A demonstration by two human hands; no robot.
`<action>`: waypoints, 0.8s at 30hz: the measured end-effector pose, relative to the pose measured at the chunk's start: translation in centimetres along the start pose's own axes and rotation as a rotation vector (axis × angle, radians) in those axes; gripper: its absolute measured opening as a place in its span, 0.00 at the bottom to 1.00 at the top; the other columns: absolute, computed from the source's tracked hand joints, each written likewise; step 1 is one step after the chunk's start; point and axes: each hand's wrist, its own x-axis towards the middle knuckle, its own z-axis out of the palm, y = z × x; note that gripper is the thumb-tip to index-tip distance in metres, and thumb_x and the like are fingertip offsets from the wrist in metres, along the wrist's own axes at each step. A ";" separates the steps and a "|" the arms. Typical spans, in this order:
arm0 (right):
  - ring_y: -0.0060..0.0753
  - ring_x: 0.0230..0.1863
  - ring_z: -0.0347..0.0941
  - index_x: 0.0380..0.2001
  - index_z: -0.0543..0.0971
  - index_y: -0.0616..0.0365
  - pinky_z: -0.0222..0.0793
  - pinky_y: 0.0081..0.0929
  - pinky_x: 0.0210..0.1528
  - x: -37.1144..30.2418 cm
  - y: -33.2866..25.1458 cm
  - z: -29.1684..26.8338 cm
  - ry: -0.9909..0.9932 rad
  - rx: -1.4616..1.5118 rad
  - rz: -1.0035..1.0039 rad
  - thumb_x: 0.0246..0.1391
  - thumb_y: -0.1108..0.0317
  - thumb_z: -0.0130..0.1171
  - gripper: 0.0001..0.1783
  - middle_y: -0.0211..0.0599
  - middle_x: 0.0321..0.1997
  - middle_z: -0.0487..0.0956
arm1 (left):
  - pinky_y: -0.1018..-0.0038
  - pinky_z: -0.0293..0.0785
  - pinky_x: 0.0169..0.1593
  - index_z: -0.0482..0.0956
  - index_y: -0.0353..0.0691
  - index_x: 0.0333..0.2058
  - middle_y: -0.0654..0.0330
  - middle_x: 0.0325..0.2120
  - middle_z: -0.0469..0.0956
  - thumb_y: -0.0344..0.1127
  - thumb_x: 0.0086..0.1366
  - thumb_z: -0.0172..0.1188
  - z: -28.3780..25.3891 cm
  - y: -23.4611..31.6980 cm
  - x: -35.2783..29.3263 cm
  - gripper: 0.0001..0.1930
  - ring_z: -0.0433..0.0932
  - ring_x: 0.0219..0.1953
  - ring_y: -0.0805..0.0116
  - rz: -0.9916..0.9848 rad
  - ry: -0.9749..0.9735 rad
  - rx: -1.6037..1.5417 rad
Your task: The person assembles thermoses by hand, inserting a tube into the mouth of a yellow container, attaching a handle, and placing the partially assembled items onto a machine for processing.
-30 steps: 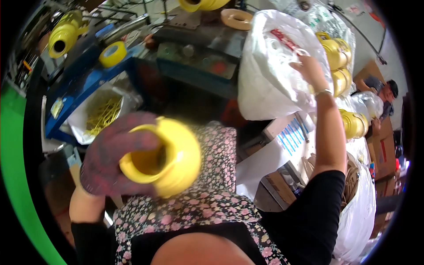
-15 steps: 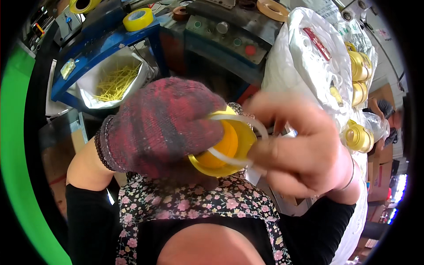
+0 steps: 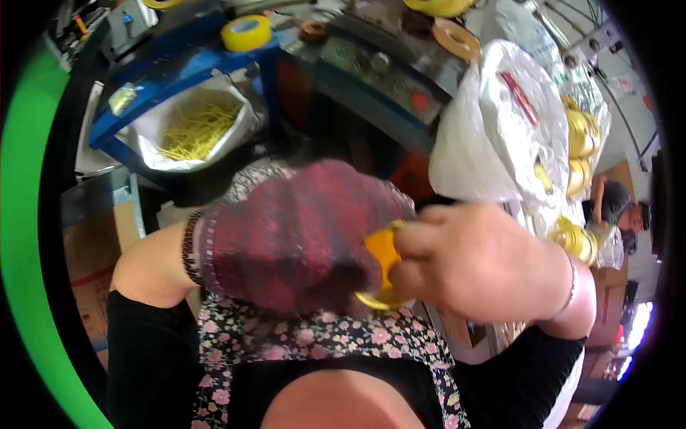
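Observation:
In a dark red and black knit glove, my left hand (image 3: 300, 232) is wrapped around a round, yellow cup-like part (image 3: 386, 261). The part's orange-yellow inside and lower rim show between my hands. My bare right hand (image 3: 475, 261) presses curled fingers against the right side of its opening, covering that side. Whatever those fingertips pinch is hidden, and no white ring can be seen now. Both hands are held in front of my floral apron (image 3: 314, 329).
A white sack (image 3: 146, 154) of thin yellow strips sits under a blue stand (image 3: 107, 132). Yellow tape (image 3: 246, 33) lies on top. A machine panel (image 3: 379, 75) is ahead. A white bag (image 3: 468, 143) and yellow lamp-like parts (image 3: 575, 239) are on the right, with another person (image 3: 618, 207) beyond.
The pale ring that my right fingers held over the yellow part has gone out of sight. My right hand has closed in on the opening. The view has shifted, showing the person at right.

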 end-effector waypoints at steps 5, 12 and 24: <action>0.31 0.21 0.72 0.28 0.78 0.52 0.65 0.29 0.19 -0.2 -0.2 -0.4 -0.153 -0.094 -0.012 0.44 0.68 0.54 0.06 0.30 0.24 0.70 | 0.56 0.69 0.49 0.82 0.42 0.29 0.49 0.36 0.77 0.44 0.53 0.64 0.2 0.1 -0.3 0.12 0.74 0.45 0.47 0.095 0.080 -0.017; 0.39 0.26 0.71 0.24 0.77 0.53 0.67 0.34 0.27 1.1 0.0 -2.2 -0.038 0.095 -0.050 0.44 0.56 0.61 0.12 0.33 0.26 0.72 | 0.60 0.72 0.46 0.81 0.40 0.31 0.50 0.31 0.78 0.44 0.51 0.65 -2.9 0.4 0.8 0.14 0.75 0.41 0.50 0.112 -0.122 -0.127; 0.41 0.61 0.65 0.66 0.53 0.51 0.67 0.39 0.58 -3.5 8.7 10.5 1.604 1.038 0.692 0.63 0.47 0.45 0.35 0.40 0.64 0.63 | 0.62 0.64 0.60 0.67 0.42 0.55 0.48 0.56 0.67 0.46 0.58 0.59 -24.3 -17.2 -12.4 0.28 0.67 0.58 0.48 -1.042 0.359 1.033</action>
